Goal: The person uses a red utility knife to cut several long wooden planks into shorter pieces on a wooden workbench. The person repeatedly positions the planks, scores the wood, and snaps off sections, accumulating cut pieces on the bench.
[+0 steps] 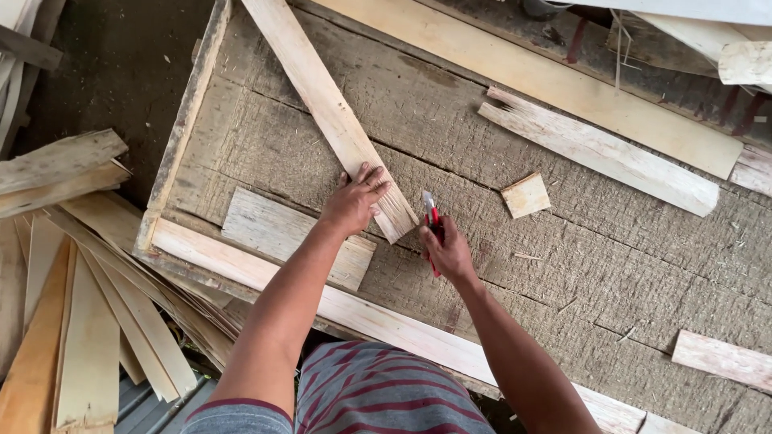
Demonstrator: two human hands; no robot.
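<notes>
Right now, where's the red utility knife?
The red utility knife is in the right hand, mid-workbench, blade pointing up beside the end of the wooden strip under the left hand.

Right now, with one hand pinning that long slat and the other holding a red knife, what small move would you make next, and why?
Probably bring the red utility knife a little left, to the slat's cut end. The left hand already presses the long slat flat on the workbench, and the right hand holds the blade pointing up just beside that end, not yet touching wood.

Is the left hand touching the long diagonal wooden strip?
Touching. The head view shows the left hand pressed flat on the long wooden strip near its lower end, fingers spread across it.
</notes>
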